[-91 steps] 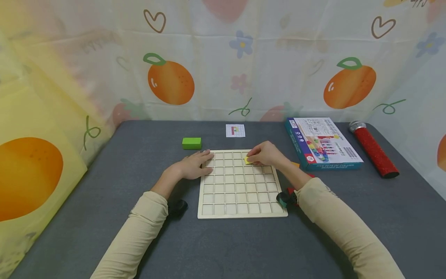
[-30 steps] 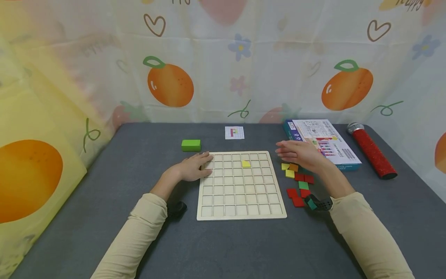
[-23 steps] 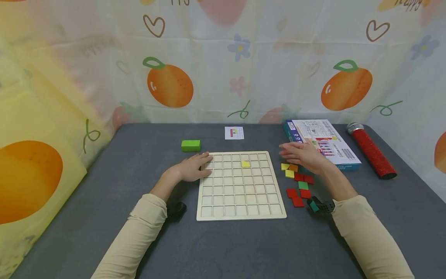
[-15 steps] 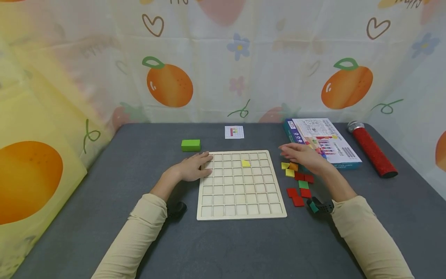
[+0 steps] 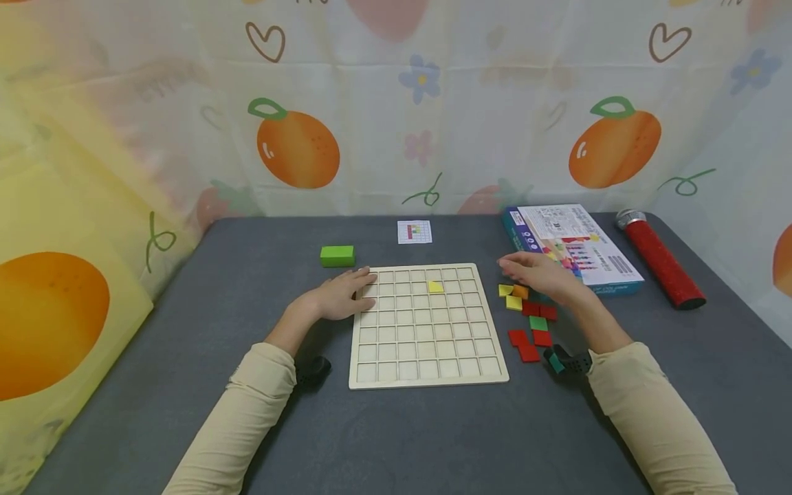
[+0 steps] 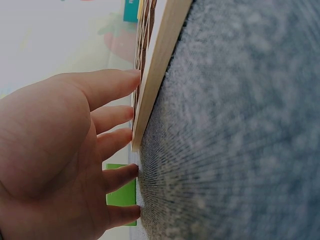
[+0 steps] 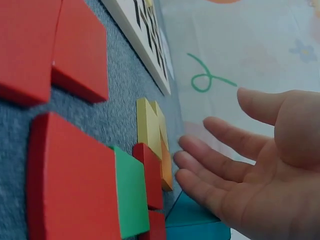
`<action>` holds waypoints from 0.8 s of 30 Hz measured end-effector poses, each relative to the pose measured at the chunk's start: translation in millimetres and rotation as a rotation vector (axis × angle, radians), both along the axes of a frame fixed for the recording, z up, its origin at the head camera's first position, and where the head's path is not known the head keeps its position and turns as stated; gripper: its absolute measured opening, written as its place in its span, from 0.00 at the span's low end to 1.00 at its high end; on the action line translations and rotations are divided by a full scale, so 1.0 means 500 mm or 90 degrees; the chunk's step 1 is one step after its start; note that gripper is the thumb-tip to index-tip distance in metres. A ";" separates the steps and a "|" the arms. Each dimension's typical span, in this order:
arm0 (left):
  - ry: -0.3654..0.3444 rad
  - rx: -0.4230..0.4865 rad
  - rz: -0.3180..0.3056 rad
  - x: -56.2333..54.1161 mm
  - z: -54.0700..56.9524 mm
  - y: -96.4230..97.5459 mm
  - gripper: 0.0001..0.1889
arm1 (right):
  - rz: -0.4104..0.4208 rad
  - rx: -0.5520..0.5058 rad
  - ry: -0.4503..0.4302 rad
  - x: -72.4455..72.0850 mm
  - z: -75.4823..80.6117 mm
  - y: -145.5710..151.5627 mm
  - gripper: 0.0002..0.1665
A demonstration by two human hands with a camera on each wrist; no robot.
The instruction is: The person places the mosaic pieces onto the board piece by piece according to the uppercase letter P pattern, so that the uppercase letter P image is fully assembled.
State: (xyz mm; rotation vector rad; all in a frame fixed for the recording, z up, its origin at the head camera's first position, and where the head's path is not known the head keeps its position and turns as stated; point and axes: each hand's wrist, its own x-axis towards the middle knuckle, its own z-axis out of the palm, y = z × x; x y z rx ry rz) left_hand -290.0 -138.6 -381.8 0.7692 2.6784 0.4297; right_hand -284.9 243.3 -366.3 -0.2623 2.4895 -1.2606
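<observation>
My left hand (image 5: 339, 295) rests at the upper left corner of the wooden grid board (image 5: 427, 385), thumb and some fingertips on its edge. In the left wrist view its fingers (image 6: 116, 144) are spread against the board's edge (image 6: 157, 70) and the table. A single yellow tile (image 5: 436, 287) lies in a cell of the board's second row. My right hand (image 5: 540, 273) hovers over the loose tiles with nothing in it. Its fingers are loosely extended in the right wrist view, near yellow tiles (image 7: 148, 125), a green tile (image 7: 131, 192) and red tiles (image 7: 75, 185).
A small pattern card (image 5: 414, 232) lies behind the board, with a green block (image 5: 337, 256) to its left. At the back right are a game box (image 5: 575, 247) and a red microphone (image 5: 662, 261). An orange tile (image 5: 521, 291) sits among the loose ones.
Three seconds ago my right hand held the yellow tile at the board; it has let go and moved right, over the loose tiles. The left hand stays in place.
</observation>
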 end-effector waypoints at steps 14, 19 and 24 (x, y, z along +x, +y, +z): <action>0.002 -0.001 0.010 0.001 -0.001 0.003 0.33 | -0.009 0.040 -0.021 -0.002 0.009 0.030 0.35; 0.003 -0.002 0.008 0.001 -0.001 0.003 0.33 | 0.037 0.056 -0.005 0.002 0.008 0.038 0.26; 0.005 -0.002 0.009 0.000 -0.001 0.002 0.32 | 0.087 0.076 0.018 0.003 0.002 0.037 0.21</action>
